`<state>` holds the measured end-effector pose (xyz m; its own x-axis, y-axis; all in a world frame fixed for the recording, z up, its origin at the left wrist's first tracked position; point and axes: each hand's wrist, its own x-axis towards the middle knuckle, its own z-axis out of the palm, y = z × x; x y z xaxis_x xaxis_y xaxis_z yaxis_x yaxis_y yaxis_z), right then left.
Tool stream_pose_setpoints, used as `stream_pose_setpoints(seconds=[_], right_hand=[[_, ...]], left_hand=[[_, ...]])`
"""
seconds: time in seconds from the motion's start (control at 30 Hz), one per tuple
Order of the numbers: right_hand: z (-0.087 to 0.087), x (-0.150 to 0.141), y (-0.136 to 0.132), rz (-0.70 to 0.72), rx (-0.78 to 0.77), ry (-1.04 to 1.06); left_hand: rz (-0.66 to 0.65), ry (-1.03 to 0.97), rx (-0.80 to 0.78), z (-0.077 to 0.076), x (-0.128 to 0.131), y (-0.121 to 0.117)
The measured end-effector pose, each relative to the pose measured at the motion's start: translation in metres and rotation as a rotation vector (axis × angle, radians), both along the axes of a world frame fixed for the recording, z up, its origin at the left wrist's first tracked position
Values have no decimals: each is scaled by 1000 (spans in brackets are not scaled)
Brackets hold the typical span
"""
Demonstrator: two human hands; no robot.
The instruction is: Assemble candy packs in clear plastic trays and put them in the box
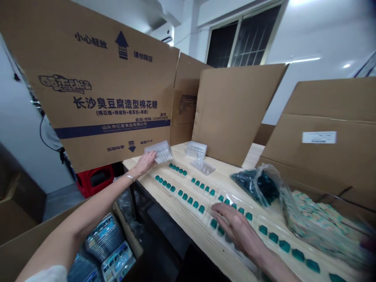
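At the far left end of the table, my left hand (146,162) is closed on the edge of a clear plastic tray (162,152), which it holds tilted above the wood. My right hand (233,223) reaches over a row of teal gem-shaped pieces (214,223) nearer the front edge, its fingers stretched out and partly covering that row. Nothing shows in its fingers; whether they touch the pieces cannot be made out. More teal pieces (190,201) lie in several short rows, many of them set in clear trays (235,199) along the table.
Behind the rows stand more clear trays (196,150) and a bag of dark teal pieces (264,186). A bag of pale multicoloured packets (315,215) lies at right. Cardboard panels (235,113) wall the back. Below left, a carton (129,231) holds stacked blue packages (117,260).
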<state>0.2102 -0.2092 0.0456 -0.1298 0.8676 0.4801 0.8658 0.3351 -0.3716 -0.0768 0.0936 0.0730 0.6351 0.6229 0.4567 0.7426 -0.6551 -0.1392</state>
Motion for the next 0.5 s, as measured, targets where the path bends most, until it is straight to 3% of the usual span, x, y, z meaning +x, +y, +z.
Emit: stream_pose_setpoints(seconds=[0.1, 0.23, 0.37, 0.5], right_hand=[[22, -19, 12, -63, -46, 279], [45, -48, 13, -33, -84, 725], [46, -65, -17, -13, -114, 905], [29, -63, -55, -47, -245, 1022]], left_hand=[[-151, -338, -99, 15, 14, -50], [-289, -708, -572, 21, 41, -146], [-321, -810, -951, 3, 58, -230], [-327, -850, -1138, -26, 69, -276]])
